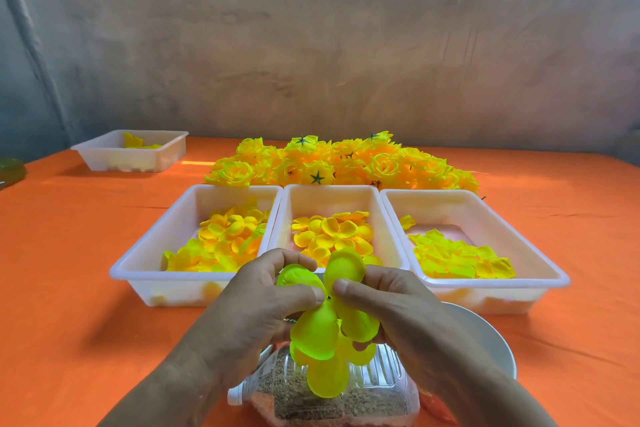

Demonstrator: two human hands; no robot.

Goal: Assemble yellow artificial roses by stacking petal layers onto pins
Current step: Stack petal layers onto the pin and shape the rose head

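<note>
Petal layer (317,333): yellow-green, its rounded lobes fanned out like a clover. Two lobes stood up and the rest drooped down, with more lobes stacked beneath.
Where: near centre, held up over the bottle (346,399), just on the near side of the middle tray (329,198).
Dark tip (328,297): a tiny speck poked out at the layer's centre, right between the two thumbs.
Left hand (256,305): came in from near left. The thumb lay across toward the centre and the fingers were curled over the upper-left lobe, so it had a firm grip on the layer.
Right hand (394,308): mirrored it from near right. The thumb tip pressed at the centre, almost meeting the other thumb, and the fingers were wrapped behind the right-hand lobes, so it gripped the layer too.
Trays: left tray (145,253), middle tray and right tray (540,253) sat side by side, each holding loose yellow petals.
Roses (339,163): finished ones were heaped just beyond the three trays.
Far tray (104,156): sat far left, with a few petals inside.
Bowl (485,333): white, near right, partly behind the right wrist.
Cloth (69,288): orange, under everything.
</note>
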